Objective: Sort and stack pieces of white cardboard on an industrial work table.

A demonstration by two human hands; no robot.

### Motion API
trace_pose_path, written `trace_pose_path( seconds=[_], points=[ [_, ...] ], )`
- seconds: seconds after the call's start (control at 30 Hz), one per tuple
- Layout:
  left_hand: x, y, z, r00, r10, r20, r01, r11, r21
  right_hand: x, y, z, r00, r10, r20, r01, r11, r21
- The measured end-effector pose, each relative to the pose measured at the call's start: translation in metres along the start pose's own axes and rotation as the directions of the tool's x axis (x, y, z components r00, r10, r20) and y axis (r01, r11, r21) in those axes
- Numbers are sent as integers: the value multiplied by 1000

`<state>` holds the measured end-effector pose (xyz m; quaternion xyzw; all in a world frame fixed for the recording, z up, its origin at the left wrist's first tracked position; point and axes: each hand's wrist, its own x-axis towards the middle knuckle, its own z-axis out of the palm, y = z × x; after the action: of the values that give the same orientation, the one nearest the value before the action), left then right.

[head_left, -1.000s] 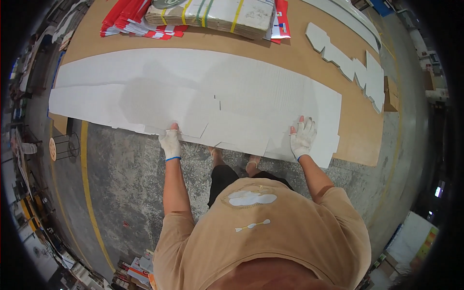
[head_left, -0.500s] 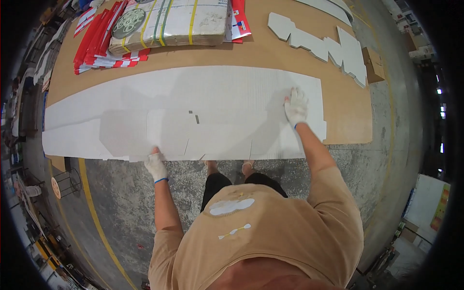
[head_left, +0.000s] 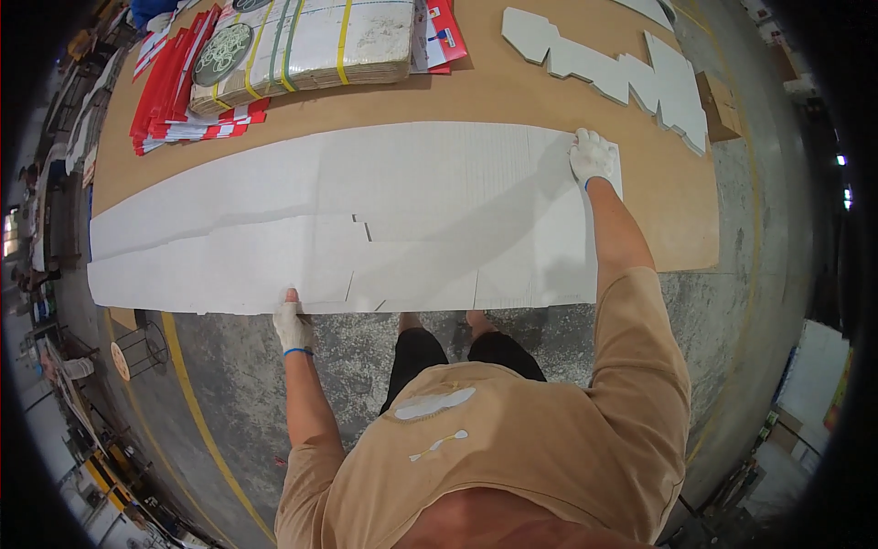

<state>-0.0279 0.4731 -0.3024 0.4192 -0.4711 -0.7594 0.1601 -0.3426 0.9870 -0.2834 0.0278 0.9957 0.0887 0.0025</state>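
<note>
My gloved left hand (head_left: pixel 293 327) gripped the near edge of the long white die-cut cardboard sheet (head_left: pixel 366 220), thumb on top. My right hand (head_left: pixel 591 156) lay flat, fingers spread, on its far right corner. The sheet rested across the brown board table (head_left: pixel 512 96), overhanging the concrete floor (head_left: pixel 229 384).

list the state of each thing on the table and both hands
white cardboard sheet: flat, near edge overhanging the table
left hand: gloved, gripping the sheet's near edge
right hand: gloved, pressed on the sheet's far right corner
strapped bundle: stacked, bound
die-cut white pieces: lying flat
</note>
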Motion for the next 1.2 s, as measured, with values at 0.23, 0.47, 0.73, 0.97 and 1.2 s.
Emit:
trace_pose_path(
  seconds=[0.23, 0.47, 0.73, 0.97, 1.2],
  points=[
    [3, -24, -13, 964, 223, -148, -186, 955, 230, 0, 1, -4, 996, 29, 82, -27, 999, -36],
    [-1, -32, -13, 964, 223, -147, -163, 926, 340, 1, 11, 2, 995, 49, 88, -54, 997, 58],
    [-16, -7, 11, 985, 144, -94, -75, 849, 523, -117, -52, -13, 982, -182, -55, 188, 970, 154],
    [9, -26, -1, 988, -132, 83, 146, 971, -190, -193, -71, -8, 958, -287, -9, 282, 935, 216],
    [2, -33, 6, 946, 315, -81, -276, 910, 309, -193, -69, 5, 953, -290, -90, 302, 933, 196]
  ],
)
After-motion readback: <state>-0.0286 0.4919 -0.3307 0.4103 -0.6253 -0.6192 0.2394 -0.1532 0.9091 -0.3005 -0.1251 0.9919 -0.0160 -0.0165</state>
